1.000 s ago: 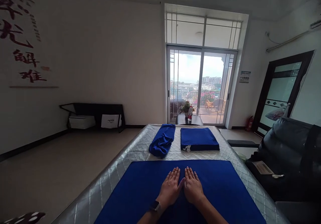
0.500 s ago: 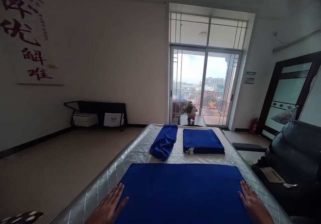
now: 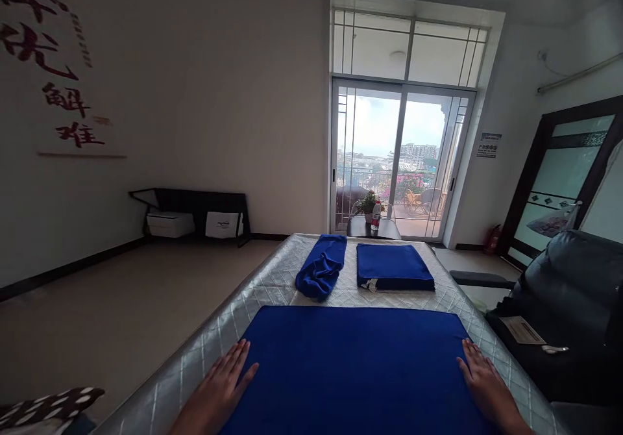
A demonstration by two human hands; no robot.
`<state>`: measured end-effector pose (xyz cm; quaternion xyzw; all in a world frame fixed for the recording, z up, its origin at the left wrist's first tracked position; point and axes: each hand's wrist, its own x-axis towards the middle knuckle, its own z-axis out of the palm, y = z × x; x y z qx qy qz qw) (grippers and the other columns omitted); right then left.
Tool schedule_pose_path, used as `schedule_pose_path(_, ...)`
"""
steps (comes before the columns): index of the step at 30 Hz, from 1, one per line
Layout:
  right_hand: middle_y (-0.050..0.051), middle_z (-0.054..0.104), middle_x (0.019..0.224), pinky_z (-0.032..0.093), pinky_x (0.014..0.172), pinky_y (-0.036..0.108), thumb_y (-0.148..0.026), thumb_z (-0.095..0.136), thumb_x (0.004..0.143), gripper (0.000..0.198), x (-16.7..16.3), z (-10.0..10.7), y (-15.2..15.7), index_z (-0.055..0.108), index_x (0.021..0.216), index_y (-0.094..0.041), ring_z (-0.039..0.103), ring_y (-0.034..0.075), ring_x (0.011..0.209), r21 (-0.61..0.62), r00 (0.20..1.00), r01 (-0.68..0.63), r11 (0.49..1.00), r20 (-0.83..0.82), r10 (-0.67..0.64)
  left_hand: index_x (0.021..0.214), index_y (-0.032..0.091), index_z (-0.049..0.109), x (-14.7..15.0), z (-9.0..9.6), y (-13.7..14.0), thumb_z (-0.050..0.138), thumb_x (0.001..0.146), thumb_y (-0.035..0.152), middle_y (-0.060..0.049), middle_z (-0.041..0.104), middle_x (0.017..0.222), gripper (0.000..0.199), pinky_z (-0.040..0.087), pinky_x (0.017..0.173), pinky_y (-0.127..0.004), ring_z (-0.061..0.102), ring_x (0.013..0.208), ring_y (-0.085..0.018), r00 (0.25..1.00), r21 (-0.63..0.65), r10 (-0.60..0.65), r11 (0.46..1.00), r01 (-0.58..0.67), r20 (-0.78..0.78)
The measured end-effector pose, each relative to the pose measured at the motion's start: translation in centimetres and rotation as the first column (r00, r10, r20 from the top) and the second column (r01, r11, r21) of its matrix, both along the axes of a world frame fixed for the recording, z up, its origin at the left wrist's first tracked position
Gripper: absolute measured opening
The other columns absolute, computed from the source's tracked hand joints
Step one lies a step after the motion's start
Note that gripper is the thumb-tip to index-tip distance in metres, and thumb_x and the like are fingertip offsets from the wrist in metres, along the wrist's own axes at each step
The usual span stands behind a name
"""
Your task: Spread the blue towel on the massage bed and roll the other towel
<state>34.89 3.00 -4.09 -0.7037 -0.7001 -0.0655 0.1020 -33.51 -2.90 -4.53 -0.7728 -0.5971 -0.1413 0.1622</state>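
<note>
A flat blue cloth [image 3: 355,370] lies spread on the silvery quilted table cover [image 3: 204,350], its near part running out of view at the bottom. My left hand [image 3: 224,380] rests flat on its left edge, fingers stretched forward and thumb apart. On the opposite edge my right hand [image 3: 484,376] lies open too, fingertips close to the cloth's right side. Beyond it sits a neat stack of folded blue cloths [image 3: 394,266] with a white tag at its front left corner. Left of the stack is a crumpled blue cloth [image 3: 322,267].
A black armchair [image 3: 574,285] with a card [image 3: 523,330] on its seat stands at the right. Behind the table's far end, a small dark table [image 3: 360,228] holds a plant and a bottle [image 3: 376,217]. A patterned cushion [image 3: 53,409] shows at lower left.
The camera view has tilted slightly downward, so the room appears higher in the picture. Both hands stay flat at the cloth's side edges; the cloths lie as before.
</note>
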Motion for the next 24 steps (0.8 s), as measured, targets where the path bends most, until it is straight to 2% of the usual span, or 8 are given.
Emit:
schedule_pose_path(3,0.015,0.038,0.156,0.023,0.121,0.048,-0.036,0.017,0.093,0.067,-1.6,1.7,-0.9,0.043,0.146,-0.004,0.027,0.025,0.147,-0.017,0.999,0.035,0.999,0.025,-0.035,0.14,0.03,0.054,1.3,1.2,0.0,0.03,0.1,0.04,-0.004,0.051,0.15,0.047,0.04,0.113,-0.048,0.043,0.141,-0.026,0.998,-0.018,0.049,0.999,-0.048,0.032)
schedule_pose_path(5,0.013,0.035,0.157,0.022,0.121,0.047,-0.034,0.018,0.094,0.065,-4.2,3.1,-1.8,0.042,0.147,-0.006,0.025,0.024,0.147,-0.01,0.999,0.032,0.999,0.012,-0.032,0.146,0.025,0.045,3.8,2.2,0.1,0.031,0.101,0.046,-0.007,0.046,0.153,0.052,0.041,0.113,-0.047,0.042,0.141,-0.026,0.993,-0.041,0.091,0.995,-0.088,0.082)
schedule_pose_path(8,0.009,0.031,0.159,0.02,0.122,0.045,-0.038,0.019,0.097,0.063,-11.0,5.6,-3.6,0.035,0.151,-0.01,0.022,0.022,0.149,-0.046,0.996,-0.082,0.996,-0.05,0.08,0.151,0.021,0.033,10.4,3.9,0.3,0.031,0.101,0.052,-0.009,0.037,0.157,0.059,0.039,0.115,-0.046,0.036,0.144,-0.026,0.987,-0.139,0.042,0.99,-0.021,0.154)
schedule_pose_path(12,0.004,0.024,0.161,0.019,0.122,0.043,-0.048,0.017,0.1,0.065,-21.1,7.7,-5.3,0.027,0.154,-0.015,0.019,0.021,0.149,-0.135,0.935,-0.327,0.935,-0.193,0.299,0.153,0.024,0.023,20.6,5.0,0.7,0.03,0.102,0.05,-0.007,0.032,0.159,0.058,0.037,0.118,-0.045,0.031,0.146,-0.024,0.963,-0.178,-0.179,0.96,0.215,0.201)
schedule_pose_path(14,0.004,0.021,0.161,0.016,0.123,0.043,-0.045,0.02,0.1,0.062,-24.4,7.3,-5.5,0.025,0.155,-0.015,0.017,0.022,0.15,-0.159,0.908,-0.396,0.904,-0.216,0.36,0.154,0.024,0.021,24.2,4.5,1.1,0.03,0.103,0.047,-0.007,0.033,0.159,0.057,0.037,0.118,-0.046,0.031,0.146,-0.025,0.943,-0.145,-0.257,0.946,0.29,0.212)
schedule_pose_path(16,0.004,0.018,0.162,0.015,0.123,0.043,-0.04,0.022,0.099,0.061,-26.1,6.1,-5.2,0.023,0.155,-0.016,0.015,0.023,0.15,-0.175,0.891,-0.436,0.883,-0.226,0.395,0.154,0.025,0.019,26.1,3.5,1.5,0.031,0.103,0.045,-0.008,0.034,0.158,0.056,0.038,0.117,-0.047,0.033,0.145,-0.026,0.931,-0.12,-0.296,0.938,0.325,0.212)
schedule_pose_path(20,0.003,0.014,0.162,0.017,0.123,0.046,-0.042,0.021,0.1,0.059,-26.2,3.2,-4.3,0.02,0.154,-0.019,0.014,0.024,0.15,-0.182,0.876,-0.463,0.867,-0.245,0.416,0.154,0.025,0.019,26.6,1.3,2.0,0.031,0.103,0.047,-0.007,0.035,0.157,0.058,0.039,0.117,-0.045,0.035,0.144,-0.026,0.932,-0.129,-0.292,0.938,0.323,0.213)
schedule_pose_path(24,0.002,0.01,0.162,0.015,0.123,0.046,-0.045,0.02,0.1,0.06,-25.8,2.6,-4.0,0.015,0.154,-0.02,0.011,0.024,0.15,-0.195,0.87,-0.472,0.86,-0.26,0.418,0.155,0.024,0.016,26.4,0.9,2.0,0.029,0.103,0.049,-0.006,0.034,0.159,0.059,0.035,0.12,-0.044,0.032,0.146,-0.024,0.934,-0.161,-0.27,0.937,0.311,0.234)
